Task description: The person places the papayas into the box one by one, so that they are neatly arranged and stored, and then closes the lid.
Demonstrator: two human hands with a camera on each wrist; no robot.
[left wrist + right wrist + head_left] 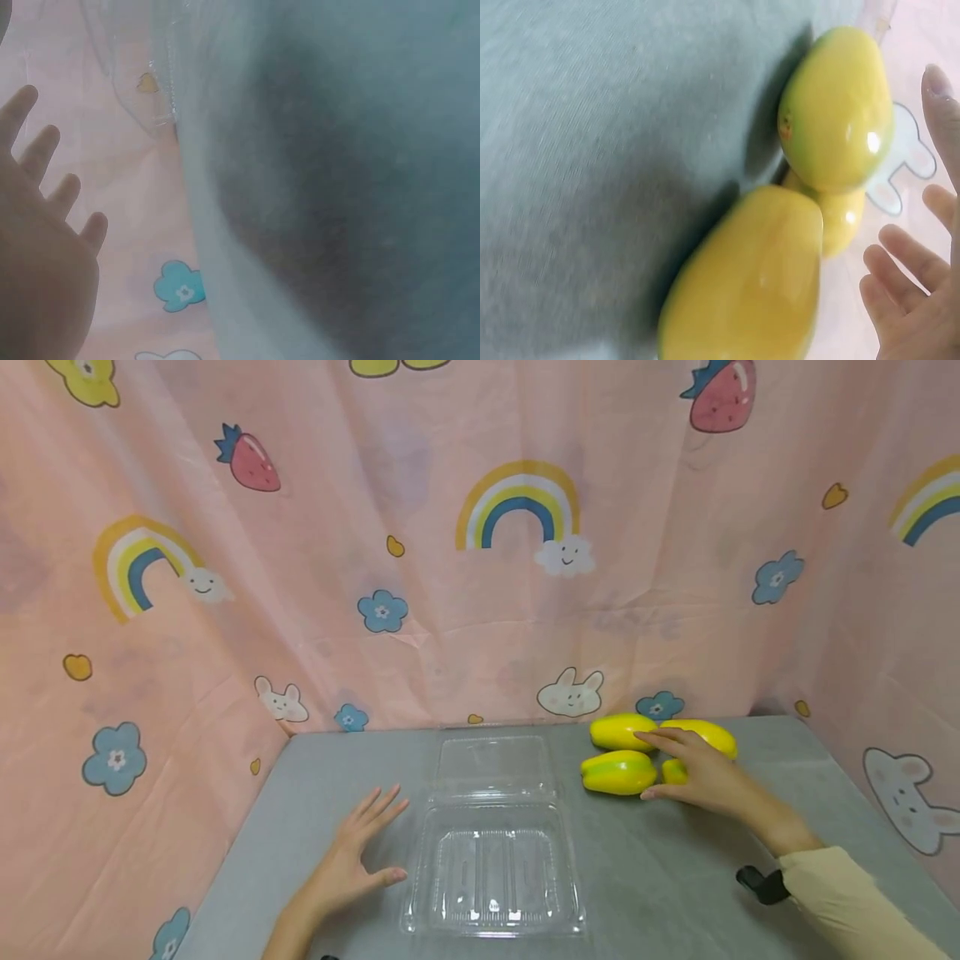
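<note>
Several glossy yellow papayas lie grouped at the back right in the head view, among them a front left papaya with a green streak and a back left papaya. My right hand hovers over the right part of the group, fingers spread, partly covering a back right papaya and most of a front right papaya. The right wrist view shows its fingers apart from the nearest papaya. Left of a clear plastic clamshell box, my left hand is held with spread fingers, gripping nothing.
The clamshell stands opened on the grey tabletop, its lid laid back toward the wall. A pink patterned curtain encloses the back and both sides. A black strap piece shows by the right sleeve.
</note>
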